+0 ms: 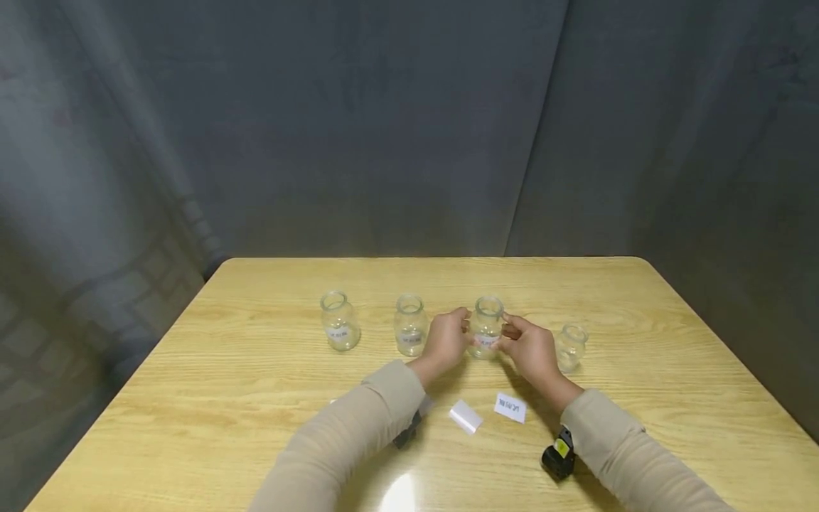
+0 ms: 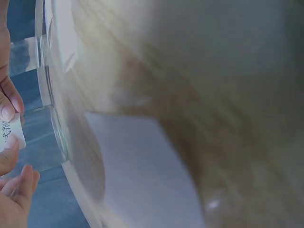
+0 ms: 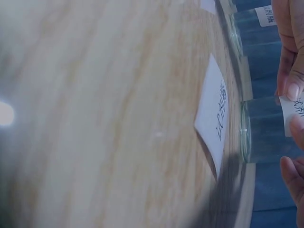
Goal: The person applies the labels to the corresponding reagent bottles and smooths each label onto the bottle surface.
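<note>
A clear glass jar (image 1: 489, 309) with a white handwritten label (image 3: 293, 114) stands on the wooden table between the two hands. From its left side, the left hand (image 1: 446, 340) holds it, thumb on the label. Opposite, the right hand (image 1: 530, 348) grips the jar's right side, its thumb also pressing the label. In the right wrist view both thumbs lie on the paper, and the curled fingers are partly hidden. Left of the hands are two more labelled jars, one near the left hand (image 1: 410, 320) and one farther off (image 1: 339, 320).
A smaller glass jar (image 1: 571, 347) stands just right of the right hand. Nearer the person lie a written paper label (image 1: 510, 407) and a blank-looking slip (image 1: 466, 417). Wrist devices (image 1: 559, 459) hang below the sleeves. A grey curtain (image 1: 384, 128) rises behind the table.
</note>
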`<state>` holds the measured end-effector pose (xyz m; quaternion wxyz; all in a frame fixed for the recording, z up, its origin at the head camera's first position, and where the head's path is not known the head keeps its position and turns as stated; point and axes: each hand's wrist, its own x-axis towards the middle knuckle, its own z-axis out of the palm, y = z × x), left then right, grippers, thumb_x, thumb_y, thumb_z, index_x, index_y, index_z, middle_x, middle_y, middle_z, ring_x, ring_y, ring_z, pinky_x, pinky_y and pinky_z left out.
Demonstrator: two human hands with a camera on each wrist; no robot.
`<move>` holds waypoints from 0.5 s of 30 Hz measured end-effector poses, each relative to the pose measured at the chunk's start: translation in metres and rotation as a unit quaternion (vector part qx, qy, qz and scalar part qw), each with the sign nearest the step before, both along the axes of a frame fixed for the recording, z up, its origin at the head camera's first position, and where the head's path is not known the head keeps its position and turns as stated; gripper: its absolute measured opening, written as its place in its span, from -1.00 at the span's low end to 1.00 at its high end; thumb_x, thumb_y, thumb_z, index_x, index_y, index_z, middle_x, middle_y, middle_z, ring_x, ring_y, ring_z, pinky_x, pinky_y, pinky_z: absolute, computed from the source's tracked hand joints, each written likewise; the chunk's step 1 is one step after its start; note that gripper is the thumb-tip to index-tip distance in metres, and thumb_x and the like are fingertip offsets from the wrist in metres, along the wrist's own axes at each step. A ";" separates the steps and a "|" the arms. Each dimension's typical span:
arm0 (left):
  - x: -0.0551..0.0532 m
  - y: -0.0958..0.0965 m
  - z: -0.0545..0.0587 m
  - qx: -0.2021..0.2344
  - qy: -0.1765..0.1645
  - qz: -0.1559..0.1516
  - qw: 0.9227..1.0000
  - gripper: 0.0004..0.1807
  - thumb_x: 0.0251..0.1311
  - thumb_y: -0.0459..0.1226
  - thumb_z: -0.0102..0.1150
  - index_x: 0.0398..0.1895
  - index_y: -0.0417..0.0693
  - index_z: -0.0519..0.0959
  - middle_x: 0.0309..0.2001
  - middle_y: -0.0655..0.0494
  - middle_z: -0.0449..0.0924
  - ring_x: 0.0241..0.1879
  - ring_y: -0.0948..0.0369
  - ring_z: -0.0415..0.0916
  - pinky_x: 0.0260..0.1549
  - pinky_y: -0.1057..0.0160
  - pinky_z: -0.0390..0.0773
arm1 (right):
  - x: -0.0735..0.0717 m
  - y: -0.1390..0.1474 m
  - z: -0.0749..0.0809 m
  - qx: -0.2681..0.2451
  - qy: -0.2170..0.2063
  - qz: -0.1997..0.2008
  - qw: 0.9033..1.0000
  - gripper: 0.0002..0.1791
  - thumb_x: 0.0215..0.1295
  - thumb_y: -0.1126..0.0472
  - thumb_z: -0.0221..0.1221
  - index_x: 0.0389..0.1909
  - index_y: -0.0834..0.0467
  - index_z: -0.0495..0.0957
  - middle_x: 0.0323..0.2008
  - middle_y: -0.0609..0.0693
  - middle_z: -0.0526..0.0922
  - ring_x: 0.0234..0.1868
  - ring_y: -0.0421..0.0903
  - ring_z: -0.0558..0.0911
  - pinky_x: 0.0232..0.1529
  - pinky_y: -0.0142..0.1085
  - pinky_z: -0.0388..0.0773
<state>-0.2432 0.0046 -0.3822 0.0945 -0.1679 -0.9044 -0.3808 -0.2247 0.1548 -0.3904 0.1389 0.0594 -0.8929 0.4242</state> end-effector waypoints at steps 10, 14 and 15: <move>0.000 -0.003 0.003 0.007 -0.035 -0.027 0.999 -0.56 -0.22 -0.40 0.30 -0.16 -0.23 0.45 -0.28 -0.04 0.56 -0.28 0.16 0.51 -0.33 0.43 0.48 | 0.002 0.001 0.004 -0.008 -0.012 0.016 1.000 -0.43 -0.20 0.38 0.31 -0.05 0.36 0.40 -0.28 0.28 0.55 -0.24 0.11 0.55 -0.27 -0.23 0.51; 0.001 -0.004 0.003 0.024 -0.069 -0.037 0.997 -0.51 -0.20 -0.39 0.29 -0.09 -0.24 0.40 -0.23 -0.05 0.52 -0.25 0.15 0.48 -0.31 0.41 0.48 | 0.004 0.002 0.004 -0.046 -0.046 0.027 0.998 -0.41 -0.17 0.40 0.29 -0.01 0.35 0.35 -0.23 0.29 0.51 -0.21 0.12 0.53 -0.25 -0.32 0.51; 0.001 -0.004 0.003 0.031 -0.074 -0.036 0.996 -0.49 -0.20 -0.40 0.29 -0.07 -0.24 0.38 -0.22 -0.05 0.50 -0.25 0.15 0.47 -0.32 0.41 0.48 | 0.004 0.002 0.004 -0.059 -0.052 0.030 0.996 -0.41 -0.16 0.41 0.28 0.00 0.35 0.34 -0.22 0.29 0.50 -0.20 0.12 0.53 -0.24 -0.34 0.50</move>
